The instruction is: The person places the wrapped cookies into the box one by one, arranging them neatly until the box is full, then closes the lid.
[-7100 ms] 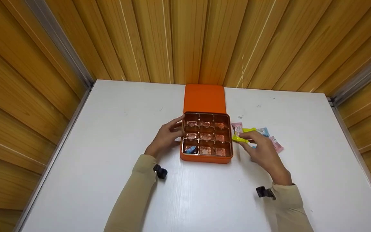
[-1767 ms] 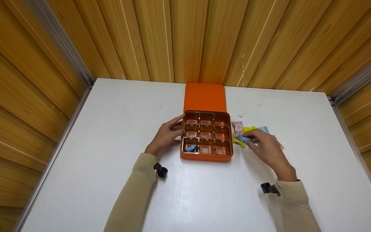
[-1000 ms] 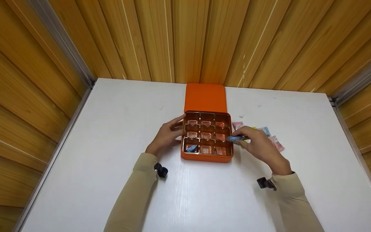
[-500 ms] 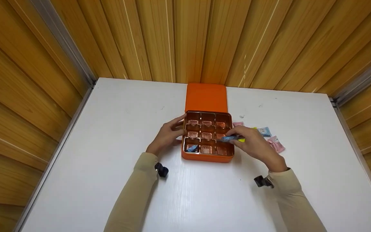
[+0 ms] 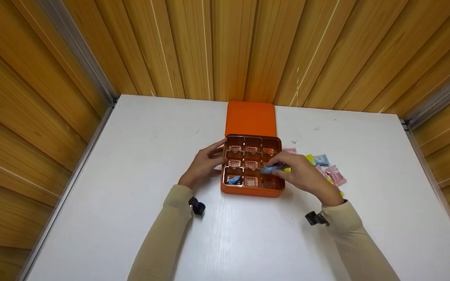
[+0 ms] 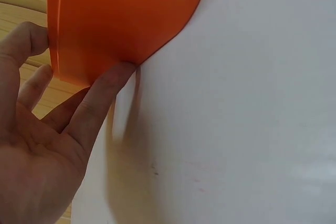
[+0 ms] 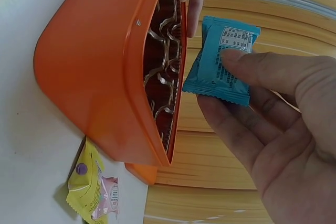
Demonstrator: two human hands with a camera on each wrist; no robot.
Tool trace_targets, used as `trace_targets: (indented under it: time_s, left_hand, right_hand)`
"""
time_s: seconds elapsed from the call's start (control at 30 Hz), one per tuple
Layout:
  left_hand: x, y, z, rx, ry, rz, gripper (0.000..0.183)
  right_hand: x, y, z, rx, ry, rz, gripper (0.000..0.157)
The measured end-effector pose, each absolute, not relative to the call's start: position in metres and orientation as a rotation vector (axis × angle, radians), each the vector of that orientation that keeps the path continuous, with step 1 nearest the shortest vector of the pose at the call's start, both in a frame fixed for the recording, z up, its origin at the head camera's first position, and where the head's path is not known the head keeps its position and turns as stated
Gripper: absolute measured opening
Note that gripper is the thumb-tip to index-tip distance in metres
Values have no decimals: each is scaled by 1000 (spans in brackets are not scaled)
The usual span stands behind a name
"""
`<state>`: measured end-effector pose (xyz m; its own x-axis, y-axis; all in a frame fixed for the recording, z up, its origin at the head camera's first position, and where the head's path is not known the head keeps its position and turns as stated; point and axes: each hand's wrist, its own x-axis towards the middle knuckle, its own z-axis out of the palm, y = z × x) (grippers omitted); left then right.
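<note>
An orange tin box (image 5: 253, 192) with a gold divided insert stands on the white table, its lid (image 5: 250, 118) folded open behind it. My left hand (image 5: 202, 166) holds the box at its left side, fingertips at the rim and on the outer wall (image 6: 131, 19). My right hand (image 5: 301, 173) pinches a blue wrapped candy (image 7: 218, 64) between thumb and fingers. In the head view this candy is over the right part of the box, above the dividers. Another blue candy (image 5: 233, 180) lies in the near left compartment; the other visible compartments hold nothing.
Right of the box lie several wrapped candies: a light blue one (image 5: 321, 159), a pink one (image 5: 336, 175) and yellow ones (image 7: 84, 182), partly hidden by my right hand. Wood-patterned walls (image 5: 193, 47) close off the table's back and sides.
Earlier my right hand was at the candy pile, touching a yellow candy. It then picked up a blue one and carried it left over the box. My left hand has stayed at the box.
</note>
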<state>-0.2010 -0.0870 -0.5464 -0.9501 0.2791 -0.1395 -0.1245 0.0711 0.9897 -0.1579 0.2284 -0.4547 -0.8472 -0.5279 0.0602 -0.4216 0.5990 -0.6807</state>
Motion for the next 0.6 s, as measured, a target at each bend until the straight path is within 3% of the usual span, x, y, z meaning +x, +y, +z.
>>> trace_targets:
  time_s: [0.6]
  left_hand:
    - [-201,-88,-548,181,2069,1939,70]
  right_hand:
    - [-163,213,-456,-953,2613,-1018,23]
